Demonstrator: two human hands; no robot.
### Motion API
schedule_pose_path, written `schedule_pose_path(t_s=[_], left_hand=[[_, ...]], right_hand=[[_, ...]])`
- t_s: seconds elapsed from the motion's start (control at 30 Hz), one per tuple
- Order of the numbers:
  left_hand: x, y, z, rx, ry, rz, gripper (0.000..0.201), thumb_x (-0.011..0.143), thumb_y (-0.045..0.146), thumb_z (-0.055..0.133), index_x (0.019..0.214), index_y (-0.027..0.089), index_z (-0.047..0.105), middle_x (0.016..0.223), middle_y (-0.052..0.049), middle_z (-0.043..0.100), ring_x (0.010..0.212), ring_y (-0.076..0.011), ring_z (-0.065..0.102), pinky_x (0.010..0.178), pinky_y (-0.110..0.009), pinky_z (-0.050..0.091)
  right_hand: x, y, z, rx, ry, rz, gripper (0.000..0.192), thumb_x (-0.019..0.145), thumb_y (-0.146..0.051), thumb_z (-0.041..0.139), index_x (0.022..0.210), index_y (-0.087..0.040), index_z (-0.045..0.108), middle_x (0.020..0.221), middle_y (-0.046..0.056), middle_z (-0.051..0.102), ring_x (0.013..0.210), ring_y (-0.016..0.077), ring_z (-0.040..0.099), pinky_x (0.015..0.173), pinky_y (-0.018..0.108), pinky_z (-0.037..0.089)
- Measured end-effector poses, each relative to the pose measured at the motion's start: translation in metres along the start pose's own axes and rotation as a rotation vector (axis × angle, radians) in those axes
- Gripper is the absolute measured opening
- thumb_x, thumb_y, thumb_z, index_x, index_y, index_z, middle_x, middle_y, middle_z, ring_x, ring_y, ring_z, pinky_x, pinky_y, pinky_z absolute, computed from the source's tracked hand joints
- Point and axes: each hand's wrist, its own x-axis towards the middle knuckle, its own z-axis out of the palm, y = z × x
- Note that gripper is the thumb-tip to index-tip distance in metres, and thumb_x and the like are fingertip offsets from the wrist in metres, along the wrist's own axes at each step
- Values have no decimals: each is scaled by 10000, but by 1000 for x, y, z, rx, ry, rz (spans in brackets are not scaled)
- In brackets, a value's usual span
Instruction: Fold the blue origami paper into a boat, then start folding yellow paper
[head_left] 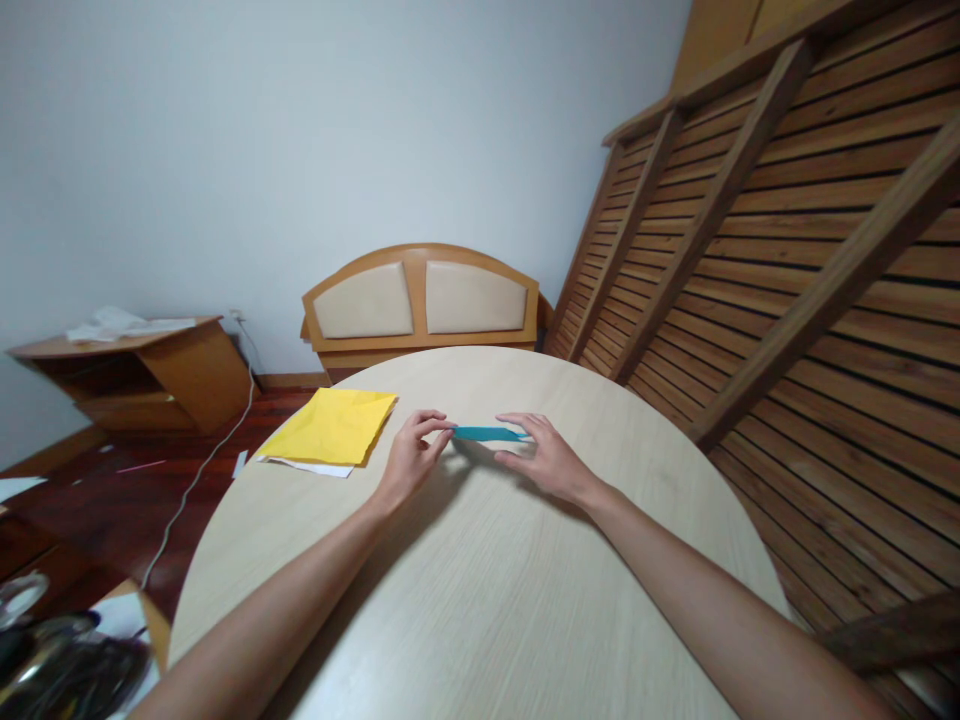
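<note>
Both hands meet near the middle of the round table point(480, 600), each at one end of a narrow teal paper strip point(487, 433). On the near-left end, the left hand point(411, 460) has thumb and forefinger closed in a pinch; the remaining fingers are curled loosely under the palm. At the other end the right hand point(547, 458) lies flatter, its fingers stretched out and only lightly bent, with the fingertips laid on or against the strip's right tip; whether thumb and finger actually grip the paper there cannot be told, since the fingers cover that end. The strip's long axis runs nearly straight left to right across the view, level with the fingertips, so it spans the gap between the two hands and lies just beyond the knuckles of both, away from the body. It seems held just off the tabletop or barely resting on it; a soft shadow sits below it, but contact is unclear. Neither hand is clearly the nearer one: each has its own end, the left with the firmer hold. Off to the left of the left hand, near but not touching, lies a yellow paper sheet point(334, 425) on top of a white sheet point(311, 465) at the table's edge. Beyond the table stand a padded headboard point(420, 298) and slatted wooden frame point(787, 250) against the wall.
</note>
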Motion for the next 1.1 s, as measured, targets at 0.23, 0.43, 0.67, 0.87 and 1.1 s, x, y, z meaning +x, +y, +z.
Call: schedule_pose_path(t_s=[0.23,0.43,0.67,0.87,1.1], left_hand=[[-3,7,3,12,-145,-22,246,885,378,598,917,183,745,912,-77,744,851,-211,660,705,-285,498],[-5,8,6,-148,-218,-103,325,843,452,628,905,149,726,808,-68,723,690,-171,633,632,-266,501],[-5,10,7,-265,-217,-236,406,793,537,662,853,136,676,728,-43,661,581,-138,591,526,-247,497],[-5,11,7,-269,-200,-199,369,820,506,646,847,138,651,689,-22,620,563,-122,560,507,-227,456],[-5,9,6,-290,-165,-178,376,848,488,611,1000,147,659,788,-38,645,630,-136,582,519,-234,493]], right_hand=[[1,-1,0,19,34,25,226,885,-408,657,977,-206,697,915,43,704,832,213,630,797,347,483],[0,0,-3,108,-8,117,273,860,-452,659,842,-180,668,757,18,667,668,173,577,632,295,453],[2,1,-3,191,-28,175,346,823,-480,692,962,-164,686,831,39,677,715,186,591,622,291,465],[3,-1,-6,211,-55,151,276,842,-439,677,886,-167,682,819,31,657,740,183,574,649,288,455],[3,-1,-5,268,-59,124,212,843,-303,632,987,-193,742,981,68,725,910,232,637,841,383,504]])
